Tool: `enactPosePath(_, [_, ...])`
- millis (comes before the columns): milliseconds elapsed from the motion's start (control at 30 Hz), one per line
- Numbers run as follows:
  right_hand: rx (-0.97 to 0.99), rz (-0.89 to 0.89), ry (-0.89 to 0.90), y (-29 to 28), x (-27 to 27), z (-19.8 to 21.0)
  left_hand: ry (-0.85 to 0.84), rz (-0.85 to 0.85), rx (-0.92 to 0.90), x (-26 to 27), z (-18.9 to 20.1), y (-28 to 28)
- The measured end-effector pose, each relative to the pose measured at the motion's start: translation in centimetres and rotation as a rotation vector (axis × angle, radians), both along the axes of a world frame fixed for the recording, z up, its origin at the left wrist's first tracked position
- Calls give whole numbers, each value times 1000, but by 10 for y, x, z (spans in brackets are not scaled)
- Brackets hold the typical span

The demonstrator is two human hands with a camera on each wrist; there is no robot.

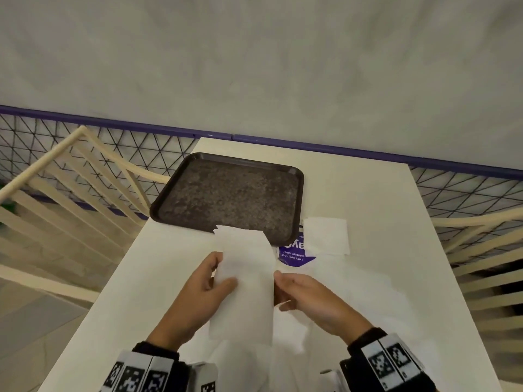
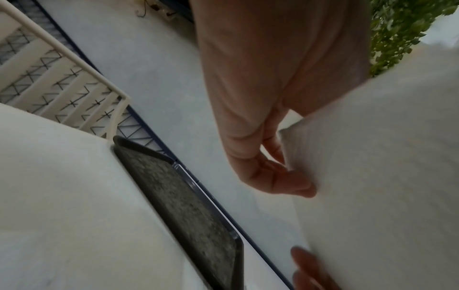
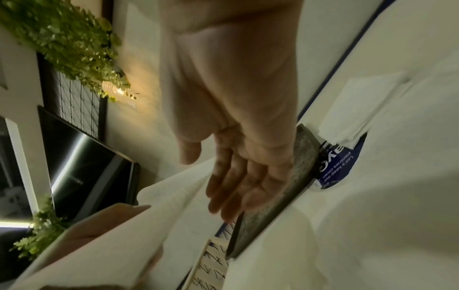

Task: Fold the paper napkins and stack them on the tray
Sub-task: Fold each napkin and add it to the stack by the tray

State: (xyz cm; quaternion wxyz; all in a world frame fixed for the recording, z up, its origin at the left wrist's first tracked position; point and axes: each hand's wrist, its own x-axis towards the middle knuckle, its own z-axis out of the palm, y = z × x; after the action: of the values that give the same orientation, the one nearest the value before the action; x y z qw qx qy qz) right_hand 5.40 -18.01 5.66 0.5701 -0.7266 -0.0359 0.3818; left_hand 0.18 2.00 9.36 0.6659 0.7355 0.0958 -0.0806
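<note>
A white paper napkin (image 1: 243, 281) hangs lifted above the table, its far end over the near rim of the dark tray (image 1: 226, 162). My left hand (image 1: 223, 278) pinches the napkin's left edge, thumb on top and fingers behind; in the left wrist view my left hand (image 2: 290, 172) grips the napkin (image 2: 372, 176). At the napkin's right edge my right hand (image 1: 278, 290) holds nothing, and in the right wrist view the right hand (image 3: 208, 182) has straight fingers. A folded napkin (image 1: 327, 236) lies on the table right of the tray, whose bed is bare.
A purple sticker (image 1: 297, 254) is on the white table (image 1: 382, 199) by the tray's near right corner. Pale unfolded napkins (image 1: 353, 287) lie on the table under and right of my hands. Cream slatted chairs (image 1: 70, 193) flank the table. A mesh fence (image 1: 467, 188) runs behind.
</note>
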Motion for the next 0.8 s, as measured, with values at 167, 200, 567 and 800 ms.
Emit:
enactPosePath(167, [136,-173,-165,-8,-11,6,-27,-85,-14,-7,1,-16])
enactPosePath(200, [150,-184,-180,-11,-12,7,-37,-90,1,-8,1,-18])
enactPosePath(567, [231,-334,-178,-25,-31,14,-105,-168,120,-12,6,-27])
enactPosePath(800, [401,-415,-104,-32,-39,16,-188,-122,19,-16,10,-32])
